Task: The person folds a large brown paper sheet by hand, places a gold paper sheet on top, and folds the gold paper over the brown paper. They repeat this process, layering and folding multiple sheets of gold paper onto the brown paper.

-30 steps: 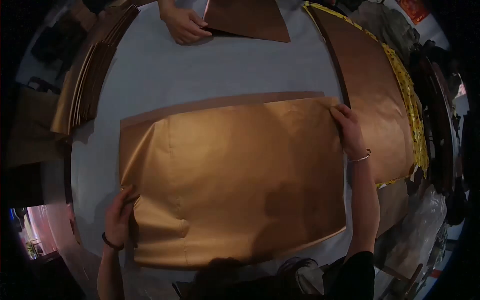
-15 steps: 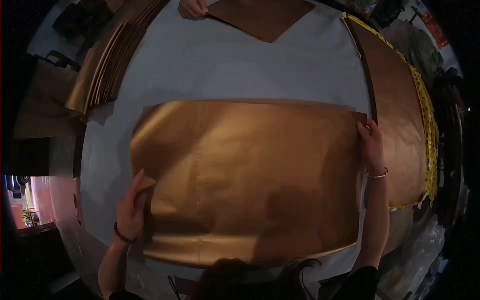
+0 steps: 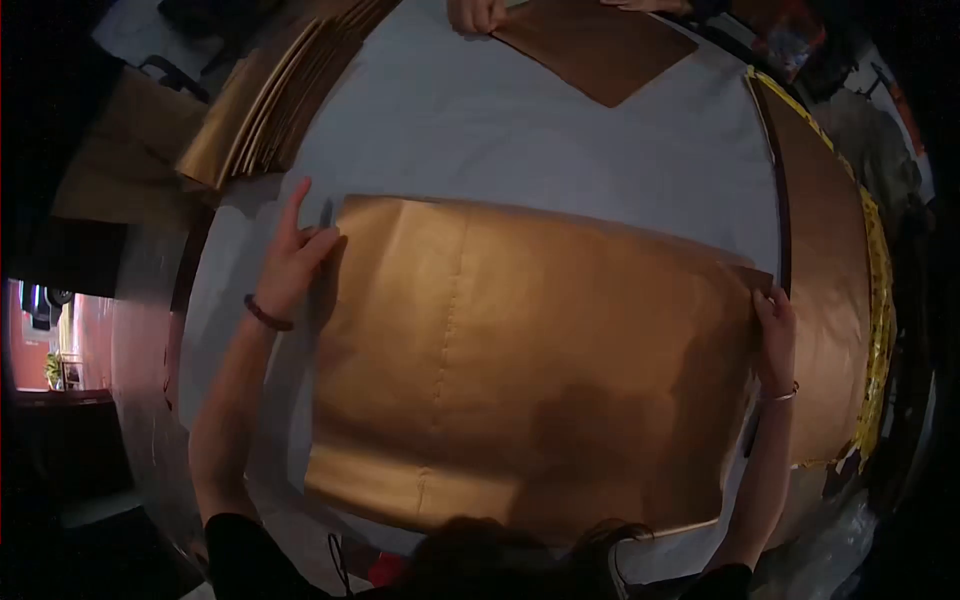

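Observation:
A large brown paper sheet (image 3: 540, 360) lies across the grey table in front of me, with a line of small marks running down its left part. My left hand (image 3: 293, 262) is at the sheet's upper left edge, index finger stretched up and thumb at the paper's edge, fingers apart. At the upper right corner, my right hand (image 3: 775, 325) pinches the paper between thumb and fingers. A dark bracelet is on my left wrist and a thin light one on my right.
A stack of folded brown paper (image 3: 285, 95) stands at the upper left. Across the grey table (image 3: 440, 120), a co-worker's hand (image 3: 476, 14) holds another brown sheet (image 3: 600, 45). A brown pile with yellow tape (image 3: 825, 270) lies along the right.
My left hand has moved up along the sheet's left side and its index finger is now extended. The sheet's upper left part lies flatter. The whole view has shifted and tilted.

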A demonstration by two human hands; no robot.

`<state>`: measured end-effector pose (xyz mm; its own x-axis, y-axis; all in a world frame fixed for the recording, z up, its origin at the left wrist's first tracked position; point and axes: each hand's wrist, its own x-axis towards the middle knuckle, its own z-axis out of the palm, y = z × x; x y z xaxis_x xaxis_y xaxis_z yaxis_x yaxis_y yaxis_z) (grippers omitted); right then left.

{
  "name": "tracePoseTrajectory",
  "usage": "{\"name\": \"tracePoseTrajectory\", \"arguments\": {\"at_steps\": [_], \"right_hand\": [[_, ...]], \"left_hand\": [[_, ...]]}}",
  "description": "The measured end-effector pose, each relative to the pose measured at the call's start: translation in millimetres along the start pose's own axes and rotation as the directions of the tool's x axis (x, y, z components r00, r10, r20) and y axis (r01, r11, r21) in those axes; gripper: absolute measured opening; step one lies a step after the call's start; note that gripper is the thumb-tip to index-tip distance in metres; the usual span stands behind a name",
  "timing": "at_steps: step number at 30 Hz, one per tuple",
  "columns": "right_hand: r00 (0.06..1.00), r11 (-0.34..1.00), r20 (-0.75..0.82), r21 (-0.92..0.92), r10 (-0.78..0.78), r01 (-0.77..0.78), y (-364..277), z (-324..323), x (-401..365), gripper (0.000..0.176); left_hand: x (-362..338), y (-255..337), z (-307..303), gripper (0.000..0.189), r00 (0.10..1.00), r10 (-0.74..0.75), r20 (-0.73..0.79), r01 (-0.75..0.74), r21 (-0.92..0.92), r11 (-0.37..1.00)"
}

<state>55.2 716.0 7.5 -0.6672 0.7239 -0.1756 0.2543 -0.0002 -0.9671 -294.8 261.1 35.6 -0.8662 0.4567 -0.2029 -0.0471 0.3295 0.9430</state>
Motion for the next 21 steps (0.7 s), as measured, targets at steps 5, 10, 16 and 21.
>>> {"name": "tracePoseTrajectory", "arguments": {"at_steps": [5,10,16,21], "right_hand": [[1.0,1.0,-0.002,-0.012,-0.016,0.016,-9.1,4.8,-2.7,0.019],[1.0,0.987,0.002,-0.16,-0.002,0.002,-12.4,3.2,-2.6,0.018],[0.996,0.997,-0.047,-0.038,-0.072,0.07,-9.4,11.3,-4.4,0.018],[0.999,0.999,0.008,-0.017,-0.038,0.038,-6.5,2.9,-1.1,0.019]], "left_hand": [[11.0,13.7,14.5,0.077,0.995,0.092,-0.041,-0.081,0.213,0.974],[15.1,8.8,16.3,0.076,0.976,0.2,-0.085,-0.151,0.397,0.905],[11.7,16.0,26.6,0.08,0.969,0.203,-0.139,-0.111,0.491,0.864],[18.0,7.5,27.4,0.08,0.949,0.267,-0.166,-0.156,0.487,0.859]]}}
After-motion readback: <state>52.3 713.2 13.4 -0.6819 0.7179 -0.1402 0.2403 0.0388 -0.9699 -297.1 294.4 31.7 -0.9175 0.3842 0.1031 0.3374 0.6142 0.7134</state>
